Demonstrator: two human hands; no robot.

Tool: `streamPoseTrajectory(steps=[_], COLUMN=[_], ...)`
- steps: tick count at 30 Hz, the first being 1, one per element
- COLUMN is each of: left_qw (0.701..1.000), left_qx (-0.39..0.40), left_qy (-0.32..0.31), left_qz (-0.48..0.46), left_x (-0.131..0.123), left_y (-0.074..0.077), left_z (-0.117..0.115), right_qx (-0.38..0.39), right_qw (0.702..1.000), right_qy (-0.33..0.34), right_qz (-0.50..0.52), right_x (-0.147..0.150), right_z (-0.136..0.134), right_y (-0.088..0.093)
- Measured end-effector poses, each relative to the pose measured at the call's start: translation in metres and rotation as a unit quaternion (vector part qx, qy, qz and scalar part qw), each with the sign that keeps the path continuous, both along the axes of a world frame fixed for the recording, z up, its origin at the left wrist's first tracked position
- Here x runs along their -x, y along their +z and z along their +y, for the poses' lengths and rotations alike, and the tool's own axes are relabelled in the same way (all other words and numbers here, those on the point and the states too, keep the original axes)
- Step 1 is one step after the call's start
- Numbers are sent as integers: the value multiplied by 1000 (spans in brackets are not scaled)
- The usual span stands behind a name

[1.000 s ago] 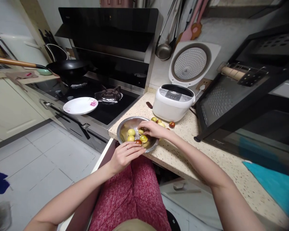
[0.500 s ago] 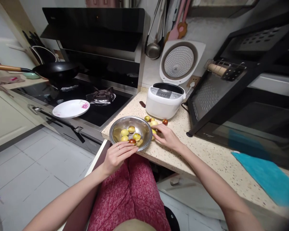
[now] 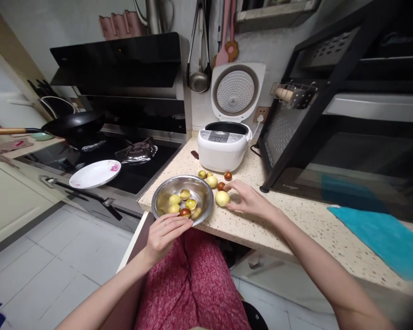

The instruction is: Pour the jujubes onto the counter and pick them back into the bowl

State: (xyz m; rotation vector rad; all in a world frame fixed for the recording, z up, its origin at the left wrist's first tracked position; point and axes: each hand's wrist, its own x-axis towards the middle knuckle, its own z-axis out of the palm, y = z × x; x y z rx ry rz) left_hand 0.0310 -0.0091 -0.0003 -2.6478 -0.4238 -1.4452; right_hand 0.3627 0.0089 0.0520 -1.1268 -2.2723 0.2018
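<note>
A stainless steel bowl [image 3: 157, 201] sits at the counter's front edge with several jujubes inside, mostly yellow-green. A red-brown jujube [image 3: 185, 212] lies near the bowl's front rim. My left hand [image 3: 167, 233] holds that rim, fingers lying along it and thumb hidden. To the right of the bowl, my right hand [image 3: 246, 198] is open, thumb and fingers apart. Its fingertips are at a dark red jujube [image 3: 220, 186], its thumb beside a large pale jujube [image 3: 222, 198]. Behind these lie another pale jujube [image 3: 211, 181], small greenish ones and a red jujube [image 3: 228, 176].
A white rice cooker [image 3: 222, 153] stands behind the fruit, lid raised. Left of it, a floral plate [image 3: 94, 175] rests at the stove's front edge, and a black wok [image 3: 74, 126] sits on a burner. A dark rack [image 3: 278, 137] and a blue cloth [image 3: 378, 240] are at right.
My right hand has opened and drawn back rightward, uncovering a pale jujube and a dark red one. My left hand stays on the bowl rim. The camera view has shifted.
</note>
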Motion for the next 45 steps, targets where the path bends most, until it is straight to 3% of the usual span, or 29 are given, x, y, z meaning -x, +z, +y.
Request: streamPoseTrajectory(steps=[5,11,16,19,22,25,28,32,36,40,45], left_qw=[1000,999,994,994,997,994,991,986,973,957,945], left_qx=[3,19,-12,12,65,96,129,154,165,170,148], left_qy=[-15,-35,-85,-103,-38,17,17,-27,-85,-109,-83], left_qz=[4,23,60,35,-17,-42,-27,54,136,208,278], left_x=[-9,-13,-8,-1,4,3,-6,-30,-54,-63,-60], left_y=[1,-3,21,42,59,65,59,45,34,24,17], left_z=[-3,-4,5,27,69,118,157,184,195,203,203], right_qx=[8,-8,-61,-81,-110,-133,-143,-126,-98,-110,-116], right_qw=[1000,998,992,987,984,981,978,980,982,981,982], right_qy=[12,49,113,130,135,139,143,142,143,136,131], right_qz=[-4,24,-14,-46,-48,-39,-42,-53,-75,-81,-75], right_x=[-15,-4,15,25,30,27,19,10,11,14,16], right_z=[-1,-6,-9,-9,-6,-2,0,-2,-6,-8,-11], right_y=[5,10,-4,-15,-22,-22,-19,-15,-13,-16,-21])
